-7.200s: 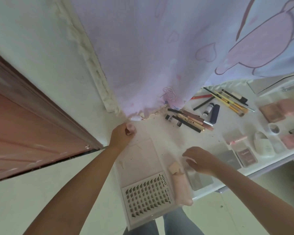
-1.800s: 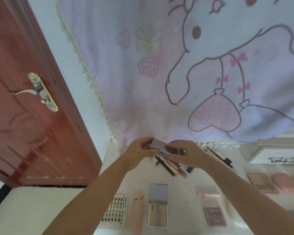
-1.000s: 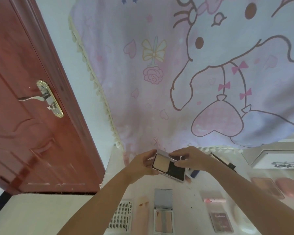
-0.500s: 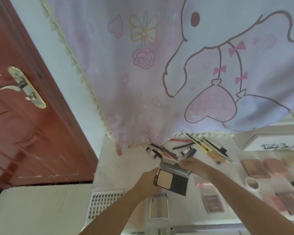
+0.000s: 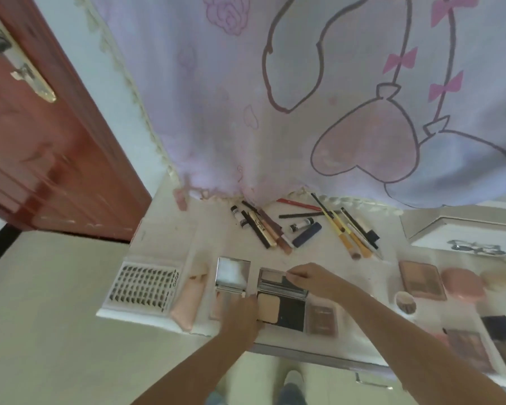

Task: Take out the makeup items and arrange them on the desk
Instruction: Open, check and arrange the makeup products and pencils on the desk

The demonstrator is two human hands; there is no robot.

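Holding open powder compact [image 5: 281,306] near counter [image 5: 164,229] front edge | left hand [image 5: 241,315] grips its base | right hand [image 5: 311,279] pinches its lid

Along the near edge of the worktop [image 5: 164,229], a lash tray [image 5: 143,285] is set at the far left, followed rightward by a tube [image 5: 189,299], an opened mirror compact [image 5: 232,273] and an opened powder compact [image 5: 282,299] placed just beside it. Behind these, near the curtain [image 5: 275,97], a cluster of pencils [image 5: 263,229] is laid, with brushes [image 5: 348,232] to its right. Further palettes [image 5: 421,280] are spread at the right end.
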